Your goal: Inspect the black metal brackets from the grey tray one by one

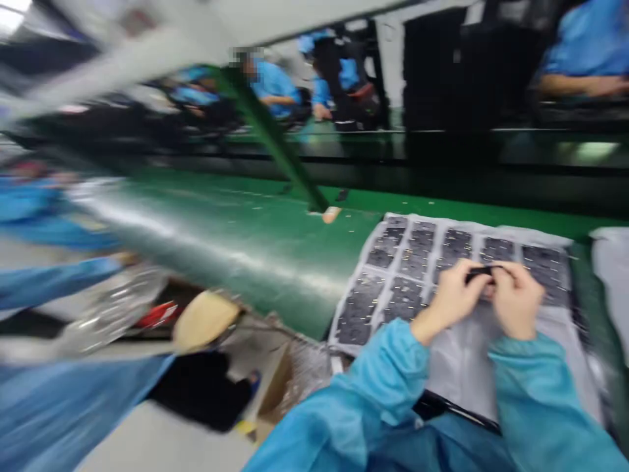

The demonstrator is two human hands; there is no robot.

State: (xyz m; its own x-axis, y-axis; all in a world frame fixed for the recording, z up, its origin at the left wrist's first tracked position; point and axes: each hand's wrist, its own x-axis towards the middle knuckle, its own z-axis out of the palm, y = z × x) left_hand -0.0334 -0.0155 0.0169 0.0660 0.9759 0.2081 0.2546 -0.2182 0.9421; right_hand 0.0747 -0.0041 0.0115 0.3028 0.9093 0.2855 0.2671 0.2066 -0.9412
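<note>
A small dark piece (pixel 479 273) is pinched between my two hands, blurred and too small to name. My left hand (pixel 455 292) grips its left end, and my right hand (pixel 515 298) closes on its right end. Both are raised over a white sheet-lined tray (pixel 466 360) with rows of pockets. Flat black parts with small bright metal spots (pixel 361 308) fill the back and left pockets. Toward me the lining shows as bare white. My hands hide some of the pockets below them.
A green work surface (pixel 246 242) runs left, with a slanted green post (pixel 275 137) behind the tray. Another white-lined tray (pixel 614 275) lies at the right edge. Co-workers in blue sit across and to the left. A cardboard box (pixel 278 387) holding clear plastic stands below.
</note>
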